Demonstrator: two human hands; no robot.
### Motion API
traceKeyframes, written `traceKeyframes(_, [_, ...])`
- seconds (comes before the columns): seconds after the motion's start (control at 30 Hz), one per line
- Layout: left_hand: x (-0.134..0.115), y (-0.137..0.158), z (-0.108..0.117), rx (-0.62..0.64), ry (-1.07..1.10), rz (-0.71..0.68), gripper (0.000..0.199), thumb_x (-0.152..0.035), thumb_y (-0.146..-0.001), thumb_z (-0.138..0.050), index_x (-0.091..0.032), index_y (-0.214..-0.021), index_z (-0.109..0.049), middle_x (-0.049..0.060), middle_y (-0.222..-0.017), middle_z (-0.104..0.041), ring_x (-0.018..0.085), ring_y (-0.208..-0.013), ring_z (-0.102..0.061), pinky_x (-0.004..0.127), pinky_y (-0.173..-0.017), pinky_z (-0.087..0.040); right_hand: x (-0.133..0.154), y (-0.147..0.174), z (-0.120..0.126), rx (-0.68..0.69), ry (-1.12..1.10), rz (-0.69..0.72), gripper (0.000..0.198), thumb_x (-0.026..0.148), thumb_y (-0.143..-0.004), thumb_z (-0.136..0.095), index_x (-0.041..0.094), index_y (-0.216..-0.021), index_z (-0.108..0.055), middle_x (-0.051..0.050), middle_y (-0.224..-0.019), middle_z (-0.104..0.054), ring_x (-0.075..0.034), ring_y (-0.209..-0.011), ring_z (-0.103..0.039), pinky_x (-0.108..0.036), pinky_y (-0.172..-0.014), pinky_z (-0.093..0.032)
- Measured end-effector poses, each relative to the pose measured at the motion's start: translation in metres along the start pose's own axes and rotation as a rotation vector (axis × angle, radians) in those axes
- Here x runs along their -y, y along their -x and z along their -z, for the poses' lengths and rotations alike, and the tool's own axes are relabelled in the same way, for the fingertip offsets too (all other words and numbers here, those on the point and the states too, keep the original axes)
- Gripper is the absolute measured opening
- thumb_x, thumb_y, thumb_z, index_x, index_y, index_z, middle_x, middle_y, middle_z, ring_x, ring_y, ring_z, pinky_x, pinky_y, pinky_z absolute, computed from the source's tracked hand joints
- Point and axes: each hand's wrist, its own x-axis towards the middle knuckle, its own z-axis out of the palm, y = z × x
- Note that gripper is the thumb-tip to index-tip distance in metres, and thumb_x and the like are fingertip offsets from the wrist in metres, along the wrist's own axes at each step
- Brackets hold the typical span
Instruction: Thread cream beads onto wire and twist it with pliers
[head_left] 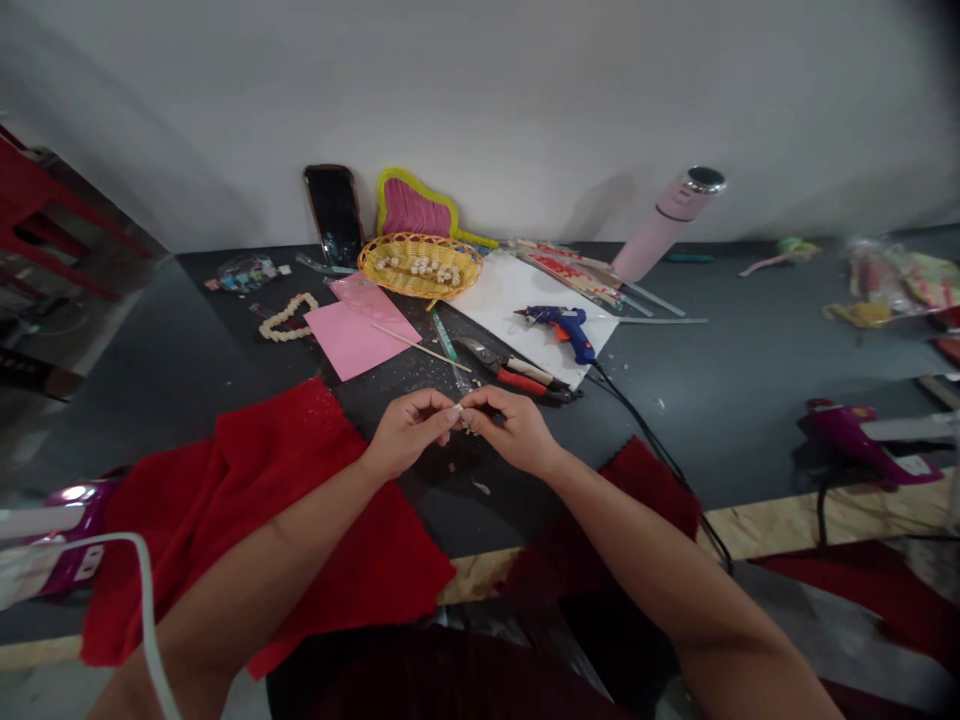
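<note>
My left hand (411, 430) and my right hand (511, 428) meet above the dark tabletop, thumbs and fingertips pinched together. Between the tips is a small cream-coloured piece (458, 408), mostly covered by my fingers, so its exact kind does not show. Just beyond the hands lie pliers with red and black handles (517, 378) and a thin wooden stick (424, 347). Farther off, a yellow woven basket (420, 291) holds small pale clusters. A heart-shaped ring of cream pieces (289, 316) rests at the left.
A blue glue gun (566, 328) lies on white paper (495, 295), its cord running toward the front edge. Pink paper (364, 332), a propped phone (334, 215) and a pink bottle (664, 228) stand around. Red cloth (300, 480) lies under my left arm; purple tools (874, 440) flank both sides.
</note>
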Motion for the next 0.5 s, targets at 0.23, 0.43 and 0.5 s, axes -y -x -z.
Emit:
traceKeyframes(0.23, [-0.0008,0.0000,0.0003,0.014,0.000,0.009,0.022,-0.034,-0.075,-0.066,-0.012,-0.075,-0.062,0.002,-0.068,-0.064,0.006,-0.050,-0.052,0.019,-0.050,-0.043,-0.0010,-0.0001,0.0012,-0.001,0.055,0.052,0.014,0.027,-0.088,-0.050,0.020,-0.088,-0.062,-0.001,-0.080,-0.064,-0.012,-0.071,-0.057,-0.024,-0.066,-0.044])
traceKeyframes(0.43, [-0.0009,-0.0001,0.0006,0.026,-0.003,0.018,0.021,-0.033,-0.075,-0.066,-0.013,-0.074,-0.061,0.000,-0.067,-0.064,0.005,-0.049,-0.051,0.018,-0.050,-0.042,-0.0043,-0.0003,0.0017,0.002,0.074,0.079,0.013,0.027,-0.088,-0.051,0.020,-0.088,-0.062,-0.002,-0.081,-0.064,-0.013,-0.073,-0.057,-0.024,-0.068,-0.044])
traceKeyframes(0.5, [-0.0008,-0.0002,0.0005,0.024,0.010,0.027,0.021,-0.033,-0.075,-0.067,-0.013,-0.074,-0.061,0.000,-0.066,-0.064,0.005,-0.049,-0.051,0.018,-0.050,-0.042,-0.0051,-0.0003,0.0019,0.006,0.070,0.070,0.013,0.028,-0.088,-0.051,0.020,-0.088,-0.063,-0.002,-0.082,-0.064,-0.013,-0.074,-0.058,-0.024,-0.070,-0.045])
